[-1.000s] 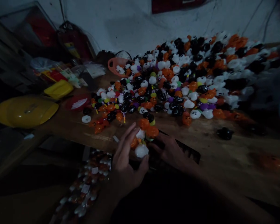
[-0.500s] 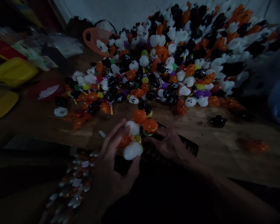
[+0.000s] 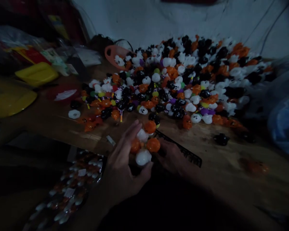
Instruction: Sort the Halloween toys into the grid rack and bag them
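At the wooden table [image 3: 227,163], the left grip [image 3: 122,166] clasps glossy, rounded pieces [image 3: 143,157]; the right grip [image 3: 172,157] is unclear.

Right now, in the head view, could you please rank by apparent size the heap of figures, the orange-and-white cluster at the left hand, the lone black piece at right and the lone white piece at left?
1. Heap
2. Cluster
3. Black piece and white piece: too alike to rank.
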Motion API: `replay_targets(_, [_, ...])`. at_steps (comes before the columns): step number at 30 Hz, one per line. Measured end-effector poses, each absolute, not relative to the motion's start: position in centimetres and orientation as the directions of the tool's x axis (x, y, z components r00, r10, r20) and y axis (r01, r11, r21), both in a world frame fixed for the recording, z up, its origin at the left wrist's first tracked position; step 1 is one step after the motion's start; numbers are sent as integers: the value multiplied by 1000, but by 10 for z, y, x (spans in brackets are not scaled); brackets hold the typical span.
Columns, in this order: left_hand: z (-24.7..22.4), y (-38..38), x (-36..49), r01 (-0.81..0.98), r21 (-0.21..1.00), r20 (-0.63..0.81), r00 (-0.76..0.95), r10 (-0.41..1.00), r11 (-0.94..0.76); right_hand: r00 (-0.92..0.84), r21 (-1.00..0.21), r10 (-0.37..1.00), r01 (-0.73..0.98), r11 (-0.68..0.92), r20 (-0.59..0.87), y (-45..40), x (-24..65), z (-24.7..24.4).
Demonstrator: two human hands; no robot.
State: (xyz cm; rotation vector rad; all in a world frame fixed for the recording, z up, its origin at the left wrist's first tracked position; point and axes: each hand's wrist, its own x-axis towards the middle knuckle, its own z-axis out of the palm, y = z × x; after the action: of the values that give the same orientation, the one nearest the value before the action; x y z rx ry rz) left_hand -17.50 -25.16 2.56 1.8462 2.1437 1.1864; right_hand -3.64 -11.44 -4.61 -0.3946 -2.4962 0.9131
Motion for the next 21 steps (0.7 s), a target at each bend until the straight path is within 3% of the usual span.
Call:
replay_targets(3, [37, -247, -173, 829, 553, 312, -295, 903, 80, -913, -707, 292, 5, 707, 286, -107, -37, -40])
replay_targets(6, [41, -240, -167, 808, 572, 256, -338, 905, 140, -906, -717, 288, -24, 697, 310, -106, -38, -40])
replay_targets(12, [31, -230, -155, 771, 622, 329, -416, 848, 137, -854, -654, 308, -48, 755, 419, -107, -39, -49])
replay_targets(18, [29, -223, -160, 781, 609, 366, -428, 827, 135, -920, -740, 321, 54, 671, 224, -109, -36, -48])
replay_targets(21, [29, -220, -159, 816, 554, 376, -423, 824, 166, -924, -755, 309, 33, 655, 227, -109, -39, -49])
